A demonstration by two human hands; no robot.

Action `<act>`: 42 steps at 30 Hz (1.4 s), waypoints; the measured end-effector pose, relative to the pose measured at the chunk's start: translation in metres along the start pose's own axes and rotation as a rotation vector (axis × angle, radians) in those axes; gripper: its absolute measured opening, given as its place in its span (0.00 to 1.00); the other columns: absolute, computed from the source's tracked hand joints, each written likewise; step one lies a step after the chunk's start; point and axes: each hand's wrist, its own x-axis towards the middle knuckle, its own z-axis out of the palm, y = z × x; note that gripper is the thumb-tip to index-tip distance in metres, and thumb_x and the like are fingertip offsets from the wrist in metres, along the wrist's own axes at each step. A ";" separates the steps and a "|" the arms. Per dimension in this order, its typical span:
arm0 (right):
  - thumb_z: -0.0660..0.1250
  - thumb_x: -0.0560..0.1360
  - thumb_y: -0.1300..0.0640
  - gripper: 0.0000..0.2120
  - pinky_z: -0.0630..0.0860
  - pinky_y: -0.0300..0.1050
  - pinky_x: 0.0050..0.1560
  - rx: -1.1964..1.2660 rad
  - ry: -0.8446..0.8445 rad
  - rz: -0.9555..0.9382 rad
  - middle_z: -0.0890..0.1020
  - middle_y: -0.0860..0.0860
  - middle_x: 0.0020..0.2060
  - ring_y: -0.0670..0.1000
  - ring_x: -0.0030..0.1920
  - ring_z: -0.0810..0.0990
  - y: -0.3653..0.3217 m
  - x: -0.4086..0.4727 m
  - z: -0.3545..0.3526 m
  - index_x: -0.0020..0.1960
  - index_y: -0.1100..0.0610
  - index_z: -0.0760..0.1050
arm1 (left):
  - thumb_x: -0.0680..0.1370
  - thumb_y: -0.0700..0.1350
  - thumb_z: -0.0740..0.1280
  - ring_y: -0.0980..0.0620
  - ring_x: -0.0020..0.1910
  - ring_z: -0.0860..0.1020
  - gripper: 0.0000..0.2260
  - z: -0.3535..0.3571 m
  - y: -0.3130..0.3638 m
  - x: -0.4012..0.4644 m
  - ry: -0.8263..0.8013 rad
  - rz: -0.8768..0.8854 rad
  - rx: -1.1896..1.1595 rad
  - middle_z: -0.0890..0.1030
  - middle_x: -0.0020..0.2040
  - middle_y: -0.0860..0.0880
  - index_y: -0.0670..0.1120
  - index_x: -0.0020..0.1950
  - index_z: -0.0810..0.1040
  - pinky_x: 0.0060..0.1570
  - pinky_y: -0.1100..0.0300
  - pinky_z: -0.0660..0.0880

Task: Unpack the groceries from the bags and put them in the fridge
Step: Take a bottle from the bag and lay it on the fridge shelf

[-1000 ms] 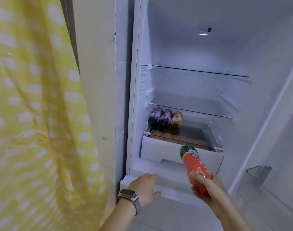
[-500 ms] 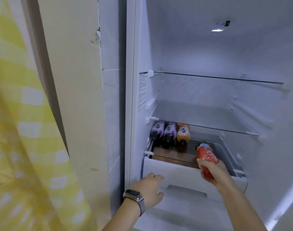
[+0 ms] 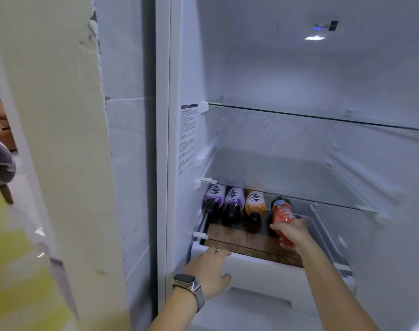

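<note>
Fridge [image 3: 299,75] stands open, its white inner walls lit from a small lamp [image 3: 314,38] high on the back wall. Measured from the white drawer [image 3: 270,266] at the bottom: directly over the drawer lies a glass shelf [image 3: 246,240] with a brown tint showing through it, its front edge just above the drawer's front. Higher up sit two more glass shelves, the middle one [image 3: 299,177] close over the bottles and the upper one [image 3: 323,117] well above that, both bare. Three bottles lie on their sides at the back left over the drawer, caps toward the front: two purple bottles [image 3: 224,199] touching each other, and an orange bottle [image 3: 255,203] just beside them. To the right of the orange bottle the shelf is open as far as the fridge's right wall, and the front half of that shelf is bare too.

A red bottle [image 3: 283,213] with a green cap lies in that open strip, near the orange one but apart from it. The right hand [image 3: 292,232] wraps its fingers round the red bottle's lower end. The left hand [image 3: 210,271], a watch [image 3: 185,283] on its wrist, rests on the drawer's front left corner, fingers loosely spread over the top edge, thumb against the drawer's face.

A cream panel [image 3: 67,139] stands left of the fridge.
</note>
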 end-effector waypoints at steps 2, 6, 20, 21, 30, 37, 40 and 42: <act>0.77 0.65 0.59 0.36 0.72 0.41 0.27 -0.095 -0.005 -0.014 0.77 0.61 0.53 0.55 0.44 0.78 -0.009 0.016 0.002 0.66 0.63 0.62 | 0.77 0.54 0.61 0.49 0.66 0.71 0.26 0.003 -0.002 0.004 0.011 -0.005 -0.026 0.65 0.73 0.53 0.56 0.74 0.61 0.62 0.53 0.73; 0.77 0.64 0.60 0.29 0.69 0.39 0.25 -0.266 -0.036 -0.072 0.78 0.61 0.47 0.57 0.41 0.77 -0.021 0.041 0.009 0.61 0.65 0.68 | 0.76 0.54 0.61 0.50 0.65 0.71 0.25 0.008 -0.006 0.010 0.047 -0.023 -0.057 0.67 0.71 0.54 0.57 0.73 0.62 0.61 0.55 0.72; 0.75 0.67 0.63 0.22 0.78 0.48 0.32 -0.469 -0.082 -0.170 0.74 0.57 0.49 0.57 0.46 0.76 -0.030 0.058 0.021 0.55 0.58 0.67 | 0.76 0.49 0.61 0.51 0.63 0.74 0.23 0.008 -0.004 0.020 0.084 -0.051 -0.052 0.70 0.68 0.54 0.56 0.71 0.65 0.57 0.54 0.75; 0.74 0.67 0.63 0.21 0.78 0.48 0.32 -0.472 -0.094 -0.166 0.74 0.57 0.49 0.57 0.47 0.76 -0.031 0.057 0.021 0.54 0.57 0.67 | 0.76 0.49 0.61 0.51 0.63 0.74 0.23 0.007 -0.003 0.020 0.085 -0.047 -0.052 0.70 0.68 0.54 0.56 0.71 0.65 0.57 0.54 0.75; 0.78 0.63 0.47 0.47 0.78 0.55 0.47 -0.441 0.000 -0.138 0.69 0.57 0.65 0.61 0.59 0.75 -0.025 0.043 0.014 0.72 0.57 0.56 | 0.77 0.50 0.62 0.51 0.62 0.74 0.22 -0.003 -0.003 0.007 0.111 0.011 -0.027 0.70 0.69 0.54 0.56 0.72 0.64 0.55 0.57 0.75; 0.69 0.72 0.49 0.25 0.73 0.47 0.51 -0.556 0.243 -0.423 0.76 0.56 0.59 0.57 0.58 0.76 0.019 -0.047 0.001 0.65 0.58 0.70 | 0.78 0.51 0.61 0.49 0.63 0.73 0.24 0.000 -0.012 -0.008 -0.008 0.064 0.026 0.70 0.68 0.51 0.55 0.74 0.61 0.57 0.57 0.73; 0.69 0.72 0.49 0.20 0.73 0.44 0.47 -0.659 0.070 -0.362 0.80 0.52 0.53 0.54 0.52 0.78 0.043 -0.091 -0.007 0.61 0.55 0.73 | 0.78 0.51 0.62 0.48 0.62 0.74 0.26 0.010 -0.011 -0.015 -0.089 0.107 0.039 0.70 0.67 0.49 0.55 0.75 0.59 0.58 0.54 0.74; 0.70 0.71 0.48 0.22 0.76 0.46 0.48 -0.697 -0.011 -0.301 0.80 0.51 0.49 0.52 0.48 0.78 0.061 -0.121 -0.015 0.62 0.53 0.72 | 0.77 0.52 0.62 0.47 0.61 0.74 0.27 0.021 -0.005 -0.017 -0.152 0.154 0.049 0.71 0.67 0.48 0.55 0.75 0.58 0.58 0.53 0.75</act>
